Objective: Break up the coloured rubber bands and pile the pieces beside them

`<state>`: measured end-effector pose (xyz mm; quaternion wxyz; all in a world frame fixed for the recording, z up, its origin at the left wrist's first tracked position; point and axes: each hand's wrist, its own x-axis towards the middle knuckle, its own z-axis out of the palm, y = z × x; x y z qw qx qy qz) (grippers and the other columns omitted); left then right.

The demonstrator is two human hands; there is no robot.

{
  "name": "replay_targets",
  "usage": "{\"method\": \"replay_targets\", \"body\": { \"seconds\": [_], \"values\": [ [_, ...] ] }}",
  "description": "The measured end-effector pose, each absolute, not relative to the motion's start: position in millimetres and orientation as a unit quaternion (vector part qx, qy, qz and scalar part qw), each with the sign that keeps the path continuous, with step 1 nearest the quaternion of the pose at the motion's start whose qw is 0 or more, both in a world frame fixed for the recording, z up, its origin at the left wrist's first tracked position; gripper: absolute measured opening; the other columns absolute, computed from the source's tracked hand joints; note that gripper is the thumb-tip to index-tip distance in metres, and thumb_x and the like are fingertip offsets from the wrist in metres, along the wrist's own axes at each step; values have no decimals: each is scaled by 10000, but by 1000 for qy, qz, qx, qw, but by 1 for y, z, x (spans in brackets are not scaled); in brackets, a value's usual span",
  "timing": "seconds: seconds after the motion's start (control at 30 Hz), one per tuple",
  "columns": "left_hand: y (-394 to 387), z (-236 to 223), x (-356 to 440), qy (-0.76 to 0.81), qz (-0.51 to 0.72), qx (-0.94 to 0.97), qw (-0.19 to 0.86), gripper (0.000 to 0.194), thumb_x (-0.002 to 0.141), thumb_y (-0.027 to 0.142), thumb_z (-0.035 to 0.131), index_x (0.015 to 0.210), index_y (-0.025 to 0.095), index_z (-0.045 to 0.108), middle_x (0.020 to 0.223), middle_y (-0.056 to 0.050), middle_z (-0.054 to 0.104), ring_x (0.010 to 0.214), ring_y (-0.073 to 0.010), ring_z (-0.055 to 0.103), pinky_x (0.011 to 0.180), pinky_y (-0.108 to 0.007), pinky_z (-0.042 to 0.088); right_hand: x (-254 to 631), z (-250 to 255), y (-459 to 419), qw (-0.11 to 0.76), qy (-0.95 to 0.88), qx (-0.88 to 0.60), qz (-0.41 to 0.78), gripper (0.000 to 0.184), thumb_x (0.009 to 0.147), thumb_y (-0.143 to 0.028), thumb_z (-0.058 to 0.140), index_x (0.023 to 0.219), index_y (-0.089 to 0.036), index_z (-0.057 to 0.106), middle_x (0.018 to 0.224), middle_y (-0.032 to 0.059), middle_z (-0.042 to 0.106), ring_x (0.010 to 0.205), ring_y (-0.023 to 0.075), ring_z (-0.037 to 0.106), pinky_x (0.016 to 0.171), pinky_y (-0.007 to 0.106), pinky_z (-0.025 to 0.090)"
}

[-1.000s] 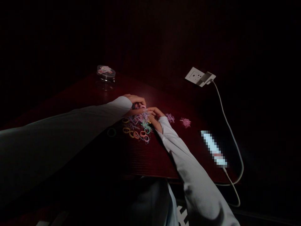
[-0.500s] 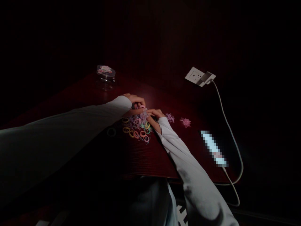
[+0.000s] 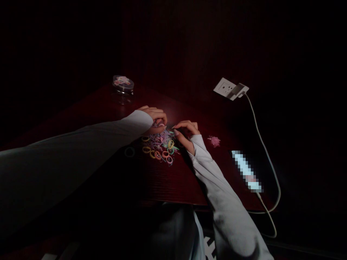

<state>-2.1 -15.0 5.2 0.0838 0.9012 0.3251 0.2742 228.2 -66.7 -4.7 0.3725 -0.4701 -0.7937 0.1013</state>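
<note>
A loose pile of small multicoloured elastic hair bands (image 3: 160,147) lies on the dark red wooden table (image 3: 173,180). My left hand (image 3: 155,118) rests on the far edge of the pile, its fingers curled around a few pale bands. My right hand (image 3: 184,133) sits just right of the pile, fingers spread and holding nothing visible. A small pink bundle of bands (image 3: 214,141) lies to its right. One dark band (image 3: 129,152) lies apart, under my left forearm.
A clear jar with a printed lid (image 3: 123,85) stands at the far table edge. A white wall socket with a plug (image 3: 230,89) feeds a white cable (image 3: 271,169) running down the right side, past a pixelated, blurred oblong object (image 3: 246,170).
My right hand has lifted off the pile and moved right, its fingers opening. The purple bundle beside it no longer shows. My left hand stays nearly still.
</note>
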Motion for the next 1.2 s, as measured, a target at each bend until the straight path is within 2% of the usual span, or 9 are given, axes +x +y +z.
{"method": "replay_targets", "body": {
  "seconds": [0.13, 0.3, 0.5, 0.7, 0.93, 1.2],
  "values": [
    [-21, 10, -2, 330, 294, 895, 65, 228, 913, 342, 549, 1002, 201, 703, 873, -3, 614, 876, -169, 552, 828, -294, 335, 231, 5, -78, 276, -861, -425, 43, 97, 794, -276, 768, 888, -285, 751, 1030, 21, 654, 1052, 252, 502, 1000, 442, 362],
    [-22, 11, -1, 333, 293, 893, 73, 247, 935, 323, 507, 1007, 193, 704, 876, -14, 622, 875, -179, 538, 846, -310, 328, 234, 13, -91, 201, -897, -394, 17, 91, 871, -337, 737, 938, -296, 782, 1102, 41, 638, 1059, 251, 469, 982, 431, 357],
    [-22, 11, 0, 334, 298, 891, 74, 250, 940, 322, 498, 1000, 202, 709, 886, -11, 643, 876, -174, 541, 849, -307, 328, 230, 13, -92, 184, -903, -388, 2, 130, 923, -394, 712, 981, -315, 798, 1109, 38, 647, 1051, 244, 454, 969, 405, 348],
    [-21, 10, 0, 330, 297, 894, 67, 273, 944, 335, 480, 996, 203, 712, 868, -3, 638, 863, -163, 530, 835, -300, 326, 231, 11, -90, 169, -908, -385, -4, 121, 897, -412, 755, 958, -320, 803, 1112, 33, 657, 1041, 243, 454, 947, 402, 348],
    [-18, 8, 0, 317, 297, 899, 63, 266, 937, 357, 495, 980, 208, 709, 861, -6, 649, 858, -168, 533, 826, -304, 323, 230, 10, -91, 162, -905, -392, 7, 127, 900, -358, 747, 1012, -344, 805, 1115, 39, 665, 1031, 253, 461, 922, 419, 383],
    [-22, 10, 1, 319, 294, 898, 69, 276, 947, 344, 479, 969, 198, 713, 866, -8, 659, 860, -162, 539, 842, -303, 325, 225, 6, -89, 184, -895, -404, 31, 92, 933, -363, 709, 913, -330, 793, 1079, 44, 667, 1057, 258, 488, 972, 449, 402]
  ]
}}
